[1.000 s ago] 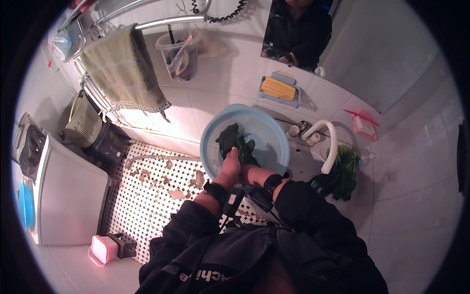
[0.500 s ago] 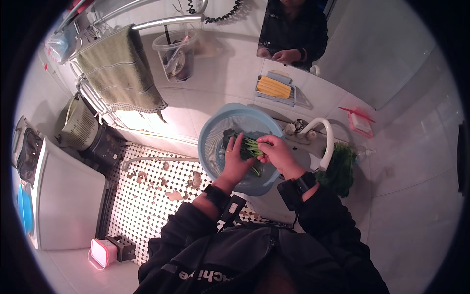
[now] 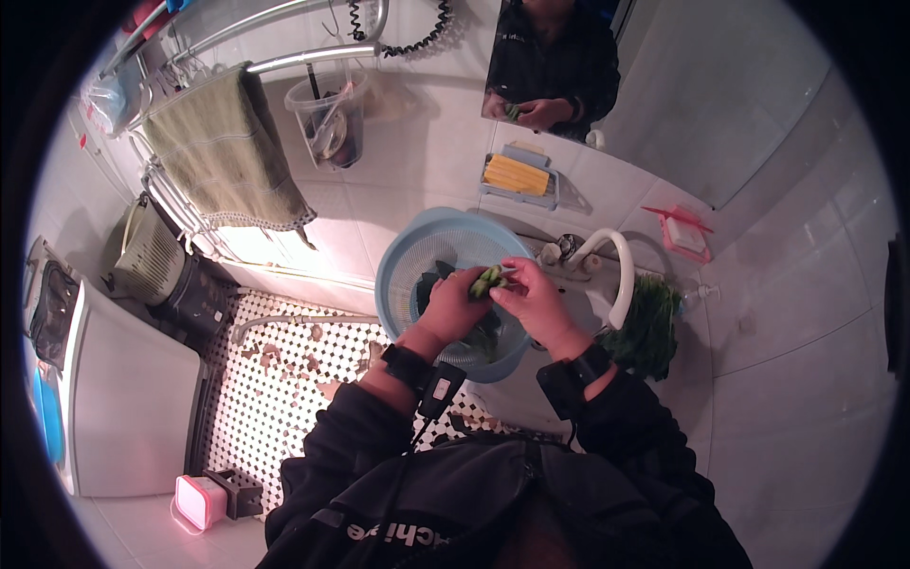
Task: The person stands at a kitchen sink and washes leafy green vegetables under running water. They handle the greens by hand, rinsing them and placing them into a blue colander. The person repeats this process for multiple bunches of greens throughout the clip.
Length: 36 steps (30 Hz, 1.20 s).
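Mid-frame, the left hand (image 3: 451, 305) and right hand (image 3: 536, 305) grasp one green bunch (image 3: 487, 282), partly hiding one basin (image 3: 391, 254). Centre right, one tap (image 3: 625, 280) arches near one leafy pile (image 3: 646, 332).

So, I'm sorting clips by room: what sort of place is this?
Probably a home bathroom or washroom: a mirror is mounted on the tiled wall, a towel hangs from a metal rail, and there's a curved white tap.
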### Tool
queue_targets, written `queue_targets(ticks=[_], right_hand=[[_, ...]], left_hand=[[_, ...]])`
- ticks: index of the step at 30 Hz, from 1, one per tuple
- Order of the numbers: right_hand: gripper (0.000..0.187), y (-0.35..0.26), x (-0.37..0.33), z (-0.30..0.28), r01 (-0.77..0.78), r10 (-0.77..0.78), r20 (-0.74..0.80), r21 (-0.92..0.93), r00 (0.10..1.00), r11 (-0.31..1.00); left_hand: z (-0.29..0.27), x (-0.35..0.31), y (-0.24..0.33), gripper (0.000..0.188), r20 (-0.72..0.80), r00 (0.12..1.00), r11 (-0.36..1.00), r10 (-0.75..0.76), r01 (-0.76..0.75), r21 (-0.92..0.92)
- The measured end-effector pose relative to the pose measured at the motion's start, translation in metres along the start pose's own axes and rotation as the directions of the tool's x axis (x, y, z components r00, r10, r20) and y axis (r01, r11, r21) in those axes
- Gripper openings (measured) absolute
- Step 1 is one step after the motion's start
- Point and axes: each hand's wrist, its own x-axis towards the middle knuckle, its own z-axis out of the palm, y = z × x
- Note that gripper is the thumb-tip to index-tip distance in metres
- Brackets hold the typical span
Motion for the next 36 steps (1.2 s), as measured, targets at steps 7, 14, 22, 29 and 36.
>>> queue_targets(ticks=[7,14,22,29,36], right_hand=[[0.023,0.009,-0.006,-0.018,-0.110,0.076,-0.223,-0.147,0.972,0.983],[0.019,-0.048,-0.006,-0.030,0.143,-0.210,-0.389,-0.194,0.897,0.971],[0.019,-0.097,-0.024,-0.057,0.245,-0.290,-0.462,-0.155,0.838,0.957],[0.020,-0.112,-0.053,-0.091,0.264,-0.286,-0.506,-0.116,0.814,0.958],[0.025,-0.082,-0.093,-0.100,0.077,-0.118,-0.297,-0.148,0.948,0.986]], left_hand=[[-0.008,0.005,-0.034,0.015,-0.304,0.949,0.945,-0.081,-0.023,-0.325],[-0.007,0.004,-0.039,0.018,-0.502,0.864,0.999,0.034,-0.048,-0.014],[-0.035,0.016,0.015,0.012,-0.625,0.779,0.820,-0.048,-0.326,-0.469],[-0.054,0.025,0.037,0.013,-0.554,0.825,0.797,-0.117,-0.255,-0.548],[-0.066,0.027,0.040,0.030,-0.325,0.944,0.738,-0.063,-0.175,-0.652]])
